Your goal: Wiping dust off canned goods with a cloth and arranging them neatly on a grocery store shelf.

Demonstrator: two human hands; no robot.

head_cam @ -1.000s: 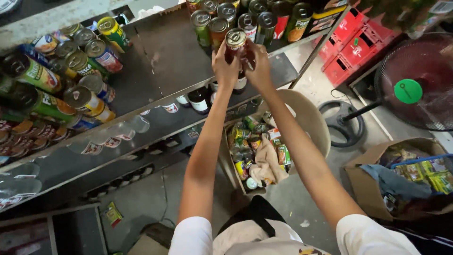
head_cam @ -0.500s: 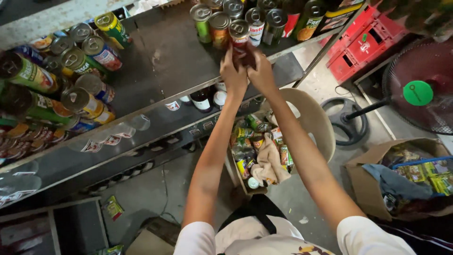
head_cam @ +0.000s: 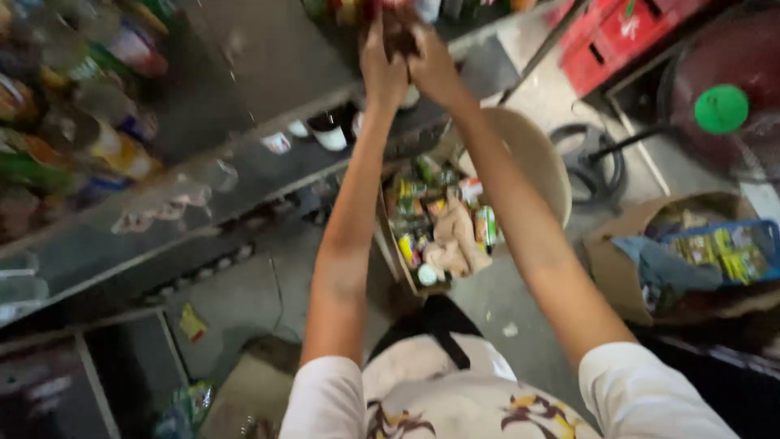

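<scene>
Both hands, left [head_cam: 383, 61] and right [head_cam: 431, 65], are reaching up together, clasping a dark can [head_cam: 400, 36] at the shelf [head_cam: 268, 73] edge, probably to steady it; the can is mostly hidden. More cans [head_cam: 97, 122] are blurring along the shelf's left, leaving bare room between. Below, a box [head_cam: 439, 228] of goods is sitting on the floor between the arms.
</scene>
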